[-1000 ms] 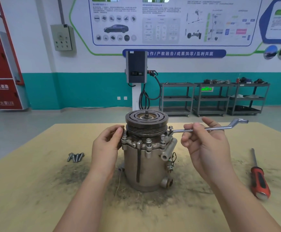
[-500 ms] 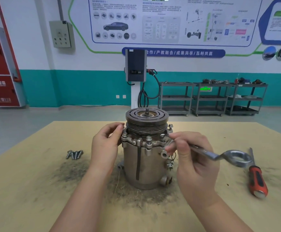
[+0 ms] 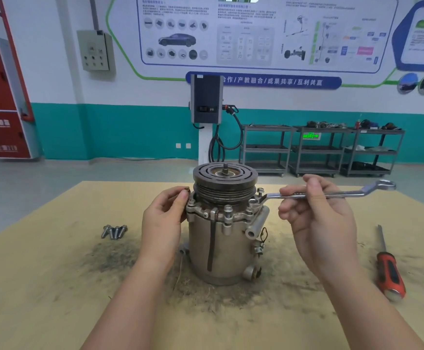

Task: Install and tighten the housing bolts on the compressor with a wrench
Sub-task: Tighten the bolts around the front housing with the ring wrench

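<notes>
The compressor [image 3: 224, 238] stood upright on the table [image 3: 41, 286], pulley end up, in a patch of dark grit near the middle. I kept my left hand [image 3: 164, 223] curled against its left flank, thumb and forefinger at the flange beside a bolt head, I judged so as to hold the body from twisting while the other side took the torque. My right hand [image 3: 317, 218] pinched the shank of the offset ring wrench [image 3: 332, 194] between thumb and curled fingers, the handle running nearly level out to the right with its free ring end raised well clear of the table. The near end of the wrench sat at the housing bolt [image 3: 259, 191] on the right of the flange, just under the pulley [image 3: 225, 183]; whether the ring was fully seated over the head I could not tell, since the lug and bolt crowded that spot. Several bolts already stood in the flange around the front. Four spare bolts [image 3: 114, 231] lay bunched together on the table to the left, well apart from the compressor, which suggested to me that the job was only partly through. A red-handled screwdriver [image 3: 388, 270] lay on the right, out of the wrench's sweep. A light grip so far in along the shank suited spinning a loose bolt more than final tightening.
</notes>
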`<action>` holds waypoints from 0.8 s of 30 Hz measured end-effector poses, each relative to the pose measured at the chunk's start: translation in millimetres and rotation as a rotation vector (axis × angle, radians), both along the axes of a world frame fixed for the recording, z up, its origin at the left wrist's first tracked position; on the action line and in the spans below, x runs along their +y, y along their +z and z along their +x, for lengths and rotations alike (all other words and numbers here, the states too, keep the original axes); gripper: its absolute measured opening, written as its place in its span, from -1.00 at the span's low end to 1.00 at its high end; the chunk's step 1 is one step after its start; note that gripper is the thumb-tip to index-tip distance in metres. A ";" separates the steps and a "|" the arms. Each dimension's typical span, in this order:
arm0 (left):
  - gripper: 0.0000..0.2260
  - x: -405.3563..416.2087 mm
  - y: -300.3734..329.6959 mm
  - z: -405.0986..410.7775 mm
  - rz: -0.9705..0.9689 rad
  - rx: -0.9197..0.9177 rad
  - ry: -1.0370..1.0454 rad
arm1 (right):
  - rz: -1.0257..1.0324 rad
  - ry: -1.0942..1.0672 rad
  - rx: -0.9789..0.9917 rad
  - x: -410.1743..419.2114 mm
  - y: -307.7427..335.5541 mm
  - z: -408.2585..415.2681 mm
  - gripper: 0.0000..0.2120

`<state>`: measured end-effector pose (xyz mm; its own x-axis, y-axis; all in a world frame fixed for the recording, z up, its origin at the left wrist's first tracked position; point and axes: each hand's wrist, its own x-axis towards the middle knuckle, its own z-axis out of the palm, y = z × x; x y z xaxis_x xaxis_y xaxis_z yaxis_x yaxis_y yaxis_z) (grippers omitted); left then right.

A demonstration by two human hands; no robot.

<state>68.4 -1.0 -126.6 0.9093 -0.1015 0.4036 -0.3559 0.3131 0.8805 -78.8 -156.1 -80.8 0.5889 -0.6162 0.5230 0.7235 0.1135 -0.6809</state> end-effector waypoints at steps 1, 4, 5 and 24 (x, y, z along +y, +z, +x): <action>-0.86 -0.3 0.7 0.3 0.010 0.000 0.002 | 0.064 0.058 0.023 -2.1 -0.5 1.0 -0.89; -0.81 -1.4 2.3 -1.3 0.003 0.006 -0.025 | 0.224 0.208 0.094 -6.6 -1.8 3.0 -0.87; -0.79 -1.7 2.5 -2.1 0.000 0.010 -0.035 | 0.256 0.240 0.112 -7.9 -1.6 3.5 -0.87; -0.77 -5.4 3.2 -2.4 0.022 -0.011 -0.008 | 0.186 0.110 0.100 -3.7 -5.0 7.5 -0.86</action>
